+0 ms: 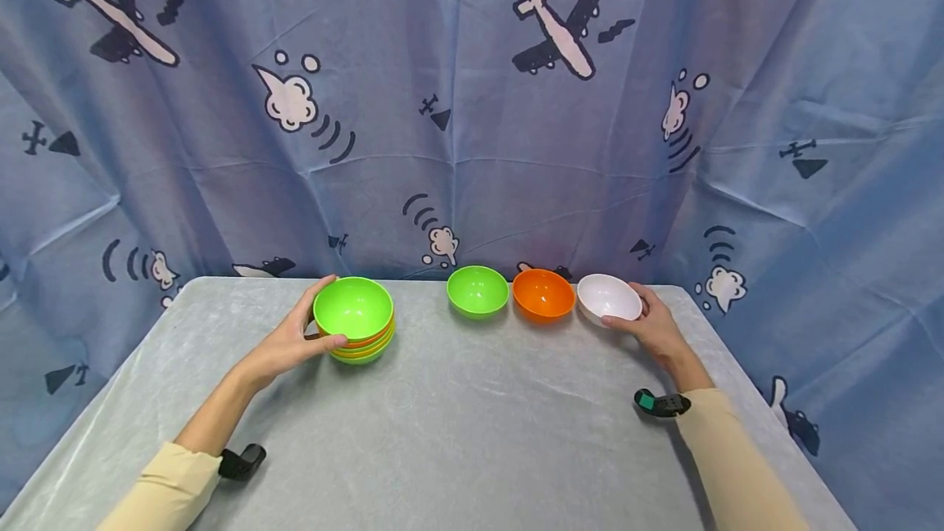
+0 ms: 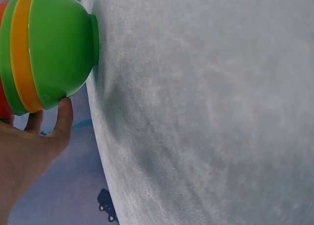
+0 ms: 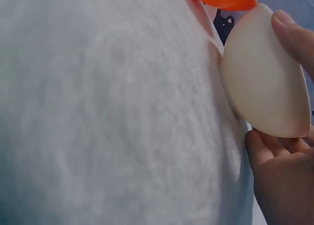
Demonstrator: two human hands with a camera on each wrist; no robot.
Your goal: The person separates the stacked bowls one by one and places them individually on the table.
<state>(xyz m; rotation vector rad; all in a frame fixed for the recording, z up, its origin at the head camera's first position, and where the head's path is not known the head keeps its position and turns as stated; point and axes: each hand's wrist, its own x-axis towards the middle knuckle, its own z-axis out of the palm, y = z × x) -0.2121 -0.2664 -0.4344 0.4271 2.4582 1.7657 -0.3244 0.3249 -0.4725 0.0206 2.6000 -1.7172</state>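
On the left of the table, my left hand [image 1: 289, 344] grips a stack of nested bowls [image 1: 354, 308] from its left side, thumb at the front and fingers behind. A green bowl tops the stack, with orange, yellow and green rims below it. In the left wrist view, fingertips touch the green bottom bowl [image 2: 61, 48]. At the right, a white bowl [image 1: 609, 300] is held by my right hand [image 1: 660, 334], its thumb at the near rim. The right wrist view shows the white bowl [image 3: 265, 78] between the thumb and the fingers underneath its side.
A single green bowl [image 1: 478, 292] and an orange bowl [image 1: 543, 296] stand in a row left of the white one, near the table's back edge. The table [image 1: 472, 433] wears a grey cloth. Behind it hangs a blue curtain [image 1: 413, 105] printed with airplanes.
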